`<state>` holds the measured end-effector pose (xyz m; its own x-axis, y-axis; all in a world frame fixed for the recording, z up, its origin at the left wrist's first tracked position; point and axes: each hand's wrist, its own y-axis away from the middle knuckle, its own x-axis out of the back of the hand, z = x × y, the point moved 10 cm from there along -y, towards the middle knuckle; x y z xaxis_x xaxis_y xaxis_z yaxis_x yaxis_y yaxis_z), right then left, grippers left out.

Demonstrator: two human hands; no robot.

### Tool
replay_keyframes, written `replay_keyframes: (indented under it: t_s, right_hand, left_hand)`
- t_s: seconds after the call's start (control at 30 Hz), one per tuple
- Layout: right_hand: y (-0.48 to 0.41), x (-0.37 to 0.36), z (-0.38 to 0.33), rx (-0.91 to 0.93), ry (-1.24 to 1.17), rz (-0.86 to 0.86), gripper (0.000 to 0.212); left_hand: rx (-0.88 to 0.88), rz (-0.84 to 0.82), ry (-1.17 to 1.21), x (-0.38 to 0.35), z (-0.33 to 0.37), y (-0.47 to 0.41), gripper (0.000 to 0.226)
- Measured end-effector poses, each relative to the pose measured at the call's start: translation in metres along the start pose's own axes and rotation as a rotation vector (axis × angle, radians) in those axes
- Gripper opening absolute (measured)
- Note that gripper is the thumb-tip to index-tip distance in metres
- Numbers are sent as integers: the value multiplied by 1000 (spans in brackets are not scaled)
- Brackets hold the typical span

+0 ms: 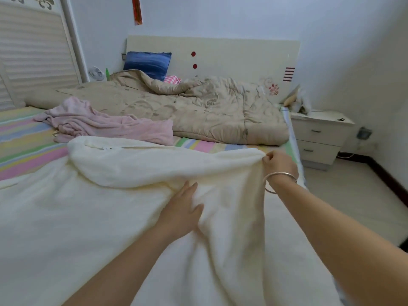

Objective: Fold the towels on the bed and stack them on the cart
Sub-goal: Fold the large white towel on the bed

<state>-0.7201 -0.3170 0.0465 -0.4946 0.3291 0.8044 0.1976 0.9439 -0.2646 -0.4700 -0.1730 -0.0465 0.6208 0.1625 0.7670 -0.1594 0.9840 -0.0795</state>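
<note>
A large cream towel (pixel 132 168) is spread over the near part of the bed (pixel 26 138), its far edge partly folded over toward me. My right hand (pixel 279 163), with a silver bangle on the wrist, is shut on the towel's right corner and holds it lifted. My left hand (pixel 183 208) lies flat on the towel near its middle, fingers apart, pressing the cloth down. A crumpled pink towel (pixel 99 123) lies beyond the cream one, on the striped sheet. No cart is in view.
A beige quilt (pixel 187 104) is bunched toward the headboard (pixel 231 56), with a blue pillow (pixel 148 62) behind it. A white nightstand (pixel 320 133) stands right of the bed, floor beyond it. A wardrobe (pixel 33 51) lines the left wall.
</note>
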Motion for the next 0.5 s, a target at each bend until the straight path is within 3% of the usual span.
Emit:
replay_keyframes:
  t_s: [0.13,0.2,0.27,0.33,0.4,0.5]
  right_hand:
    - [-72,21,84,-101,131,136,30]
    - [-85,-4,115,-158,136,60,30]
    - [-97,-53,145,-246,-30,-119,27]
    - [-104,-99,164,-408,-355,-263,20]
    - [-108,-122,184,-600,-627,-246,24]
    - [-129,-155,204,-655,-738,-267,27]
  left_hand:
    - [-47,-61,-153,-61,23,-71,65]
    - [-58,-60,-269,-84,22,-96,63]
    - [-42,-50,-363,-105,16,-118,61]
    - [-53,94,-370,-100,15,-133,67]
    - [-76,302,-344,-80,18,-146,58]
    - [-57,463,-428,-46,20,-172,31]
